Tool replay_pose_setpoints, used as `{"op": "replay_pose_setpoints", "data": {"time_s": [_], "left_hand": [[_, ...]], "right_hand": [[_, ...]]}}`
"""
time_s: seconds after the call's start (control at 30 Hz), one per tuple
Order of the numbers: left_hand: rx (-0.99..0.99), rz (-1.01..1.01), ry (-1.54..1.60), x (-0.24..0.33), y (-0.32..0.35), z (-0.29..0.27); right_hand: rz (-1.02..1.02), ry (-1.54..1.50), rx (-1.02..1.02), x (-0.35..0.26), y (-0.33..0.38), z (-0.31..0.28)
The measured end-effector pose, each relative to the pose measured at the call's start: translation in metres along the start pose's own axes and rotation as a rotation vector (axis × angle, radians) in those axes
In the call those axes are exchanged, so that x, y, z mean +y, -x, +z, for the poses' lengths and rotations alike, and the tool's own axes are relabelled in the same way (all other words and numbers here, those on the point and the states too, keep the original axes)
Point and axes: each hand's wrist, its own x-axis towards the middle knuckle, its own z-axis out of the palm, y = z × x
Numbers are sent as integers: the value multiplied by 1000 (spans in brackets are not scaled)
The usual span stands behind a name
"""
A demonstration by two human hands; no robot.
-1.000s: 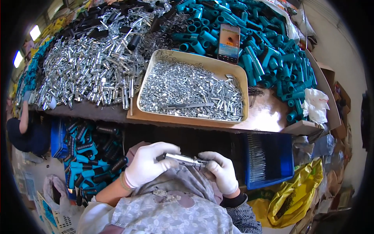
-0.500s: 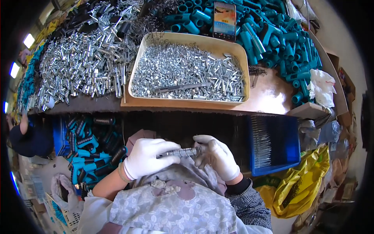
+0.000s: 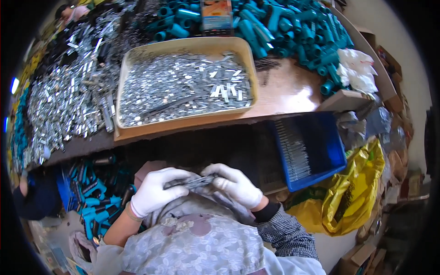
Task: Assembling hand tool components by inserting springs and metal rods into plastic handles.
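Observation:
Over my lap, my left hand (image 3: 158,189) in a white knit glove is closed around one end of a slim silvery metal rod-like part (image 3: 197,183). My right hand (image 3: 239,187), gloved the same way, pinches the other end with thumb and forefinger. The part lies roughly level between both hands, its right end a little higher. Motion blur hides its finer shape, and the fingers cover both ends. Beneath them is a pale floral apron (image 3: 206,245).
Ahead, a cream tray (image 3: 185,120) of small metal pieces sits on the bench, with a metal heap (image 3: 68,101) left and teal tubular housings (image 3: 316,39) right. A blue bin (image 3: 327,158) of thin rods and a yellow bag (image 3: 357,197) are at right; teal-and-black handles (image 3: 98,192) at left.
The whole view has turned and shifted. My right hand's fingers, earlier looser and more spread, now close on the part's right end, and the hands are nearer each other.

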Motion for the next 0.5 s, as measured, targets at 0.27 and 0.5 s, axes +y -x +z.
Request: {"op": "replay_pose_setpoints", "data": {"time_s": [0.27, 0.5], "left_hand": [[78, 289, -449, -18, -1, 22], [143, 210, -287, -22, 0, 24]], "right_hand": [[89, -24, 27, 22, 15, 17], [-134, 806, 966, 9, 69, -149]]}}
